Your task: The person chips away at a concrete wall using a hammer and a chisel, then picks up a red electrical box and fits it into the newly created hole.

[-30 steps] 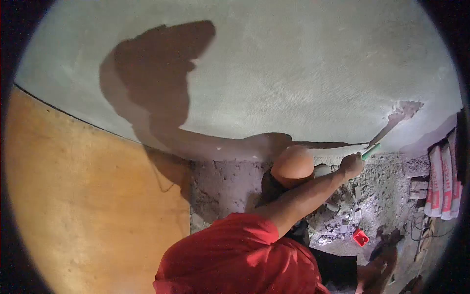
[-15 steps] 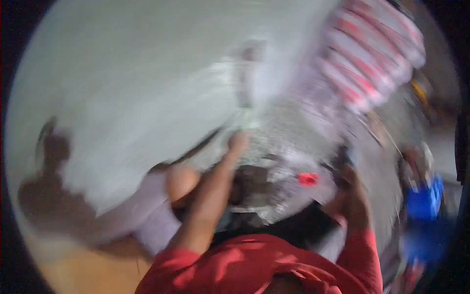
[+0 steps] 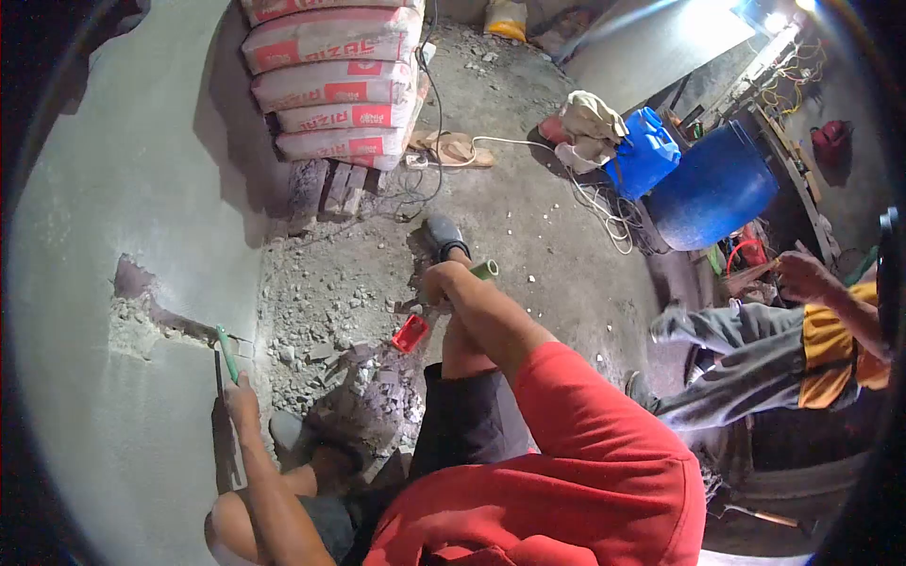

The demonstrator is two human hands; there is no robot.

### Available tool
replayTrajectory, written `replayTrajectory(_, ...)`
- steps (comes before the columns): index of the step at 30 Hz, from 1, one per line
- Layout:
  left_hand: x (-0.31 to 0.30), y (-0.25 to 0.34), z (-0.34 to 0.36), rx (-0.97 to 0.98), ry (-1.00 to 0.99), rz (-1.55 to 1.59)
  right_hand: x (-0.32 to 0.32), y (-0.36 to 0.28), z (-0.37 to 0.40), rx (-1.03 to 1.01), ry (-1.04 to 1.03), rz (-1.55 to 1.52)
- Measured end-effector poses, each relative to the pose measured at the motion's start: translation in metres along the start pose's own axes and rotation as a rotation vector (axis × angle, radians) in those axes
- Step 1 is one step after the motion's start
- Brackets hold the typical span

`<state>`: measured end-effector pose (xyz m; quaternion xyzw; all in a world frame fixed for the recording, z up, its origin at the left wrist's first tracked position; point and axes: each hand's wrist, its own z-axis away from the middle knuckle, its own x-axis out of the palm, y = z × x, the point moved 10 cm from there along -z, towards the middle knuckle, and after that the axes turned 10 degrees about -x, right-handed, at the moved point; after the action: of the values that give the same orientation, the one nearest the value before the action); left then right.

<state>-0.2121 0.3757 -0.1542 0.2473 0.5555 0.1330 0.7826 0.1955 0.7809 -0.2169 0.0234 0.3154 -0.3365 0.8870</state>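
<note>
My left hand [image 3: 242, 402] is closed around the lower end of a slim green rod-like tool [image 3: 227, 354]. The tool's top end meets the grey plastered wall [image 3: 123, 453] at a chipped groove [image 3: 175, 319] with rough, broken edges. My right hand [image 3: 440, 281] hangs low over the floor beside my knee, fingers curled around a short green cylinder [image 3: 485, 270] with a pale end; the rest of it is hidden behind the hand. A small red open box [image 3: 410, 333] lies on the rubble [image 3: 326, 325] between my feet and the wall.
Cement sacks [image 3: 330, 85] are stacked on blocks against the wall. A cable [image 3: 436, 123] and an extension lead cross the floor. Beyond stand a blue jerrycan [image 3: 644, 153] and a blue drum [image 3: 714, 189]. At right, a person in grey trousers [image 3: 755, 368] holds out a hand.
My view has swung right, so the sacks now appear further left and the other person shows more fully. The blur has cleared. My left hand still holds the green tool at the wall.
</note>
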Motion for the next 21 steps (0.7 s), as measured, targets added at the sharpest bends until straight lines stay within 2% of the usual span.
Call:
replayTrajectory(3, -0.005, 0.009, 0.007, 0.03, -0.025, -0.049, -0.008, 0.002, -0.009, 0.01, 0.055, -0.022)
replayTrajectory(4, -0.007, 0.015, 0.019, -0.045, -0.069, -0.051, -0.013, 0.007, -0.012, 0.023, 0.11, -0.034)
replayTrajectory(5, -0.012, 0.012, 0.024, -0.127, -0.107, -0.052, -0.024, 0.016, -0.015, 0.05, 0.212, -0.044)
replayTrajectory(6, -0.011, 0.01, 0.014, -0.059, -0.034, -0.118, -0.039, 0.029, -0.02, 0.088, 0.342, -0.069)
replayTrajectory(7, 0.003, -0.01, -0.005, -0.086, -0.058, -0.223, -0.057, 0.042, -0.021, 0.13, 0.493, -0.105)
replayTrajectory(9, -0.001, -0.001, 0.008, -0.114, -0.051, -0.143, -0.095, 0.073, -0.021, 0.195, 0.792, -0.203)
replayTrajectory(10, 0.015, -0.014, -0.01, 0.007, -0.036, -0.304, -0.106, 0.083, -0.02, 0.214, 0.881, -0.261)
replayTrajectory(11, -0.004, 0.007, 0.012, -0.078, -0.046, -0.18, -0.112, 0.093, -0.025, 0.22, 0.902, -0.315)
replayTrajectory(12, -0.016, 0.018, 0.023, -0.047, 0.002, -0.166, -0.119, 0.071, -0.002, 0.224, 0.828, -0.322)
replayTrajectory(13, 0.0, 0.001, 0.009, -0.089, -0.068, -0.097, -0.11, 0.07, -0.014, 0.232, 0.707, -0.261)
replayTrajectory(15, -0.003, 0.005, 0.008, -0.057, -0.001, -0.17, -0.032, 0.054, -0.055, 0.089, 0.104, -0.014)
replayTrajectory(16, -0.017, 0.02, 0.024, -0.074, 0.009, -0.173, 0.04, 0.06, -0.081, -0.108, -0.321, 0.062)
replayTrajectory(18, -0.017, 0.019, 0.023, -0.051, -0.016, -0.136, 0.014, 0.022, -0.039, -0.06, -0.162, 0.146)
replayTrajectory(21, -0.013, 0.022, 0.022, -0.007, -0.04, -0.084, -0.006, 0.0, -0.014, -0.108, -0.05, 0.201)
